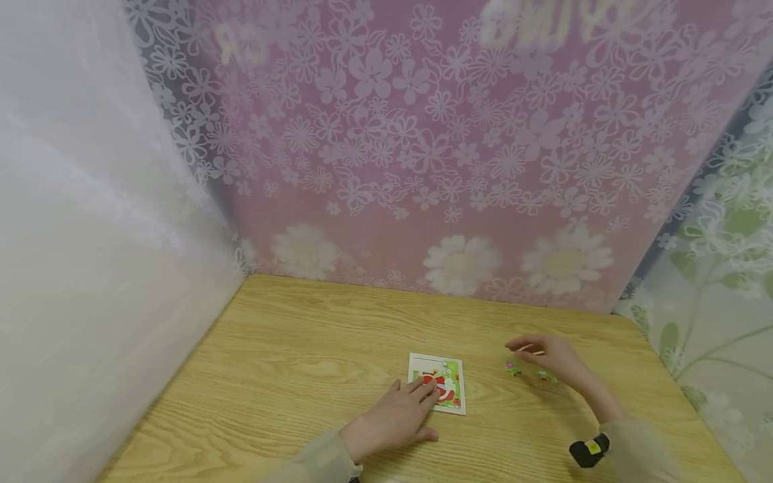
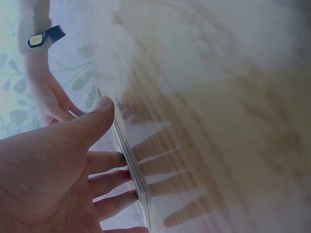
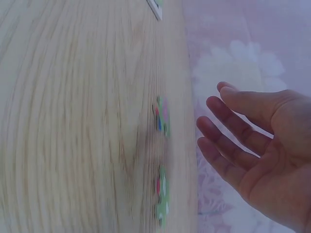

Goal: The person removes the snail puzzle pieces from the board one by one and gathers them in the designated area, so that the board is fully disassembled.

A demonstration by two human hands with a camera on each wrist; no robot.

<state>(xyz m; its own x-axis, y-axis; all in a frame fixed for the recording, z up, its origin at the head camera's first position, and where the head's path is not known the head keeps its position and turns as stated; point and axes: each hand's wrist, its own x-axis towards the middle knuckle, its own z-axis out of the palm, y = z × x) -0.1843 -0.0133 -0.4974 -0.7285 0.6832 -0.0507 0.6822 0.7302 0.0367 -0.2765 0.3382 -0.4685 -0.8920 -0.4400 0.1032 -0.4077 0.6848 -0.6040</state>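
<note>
A small square jigsaw puzzle board (image 1: 461,396) with a white border and a red, white and green picture lies on the table. The left hand (image 1: 395,416) rests its outstretched fingers on the board's lower left part, covering some of the picture. In the left wrist view, the fingertips touch the face of the board (image 2: 138,187). Above two loose puzzle pieces hovers the right hand (image 1: 552,359), fingers loosely bent and holding nothing. One piece (image 1: 512,368) shows pink and green, the other (image 1: 546,377) mostly green. Both pieces lie flat below the hand (image 3: 257,141) in the right wrist view.
The wood-grain table (image 1: 290,349) extends around the board. A pink flowered curtain (image 1: 386,147) hangs along its back edge, a pale sheet (image 1: 109,235) on the left, and a leaf-patterned one (image 1: 725,322) on the right. A black strap (image 1: 588,451) is at the right wrist.
</note>
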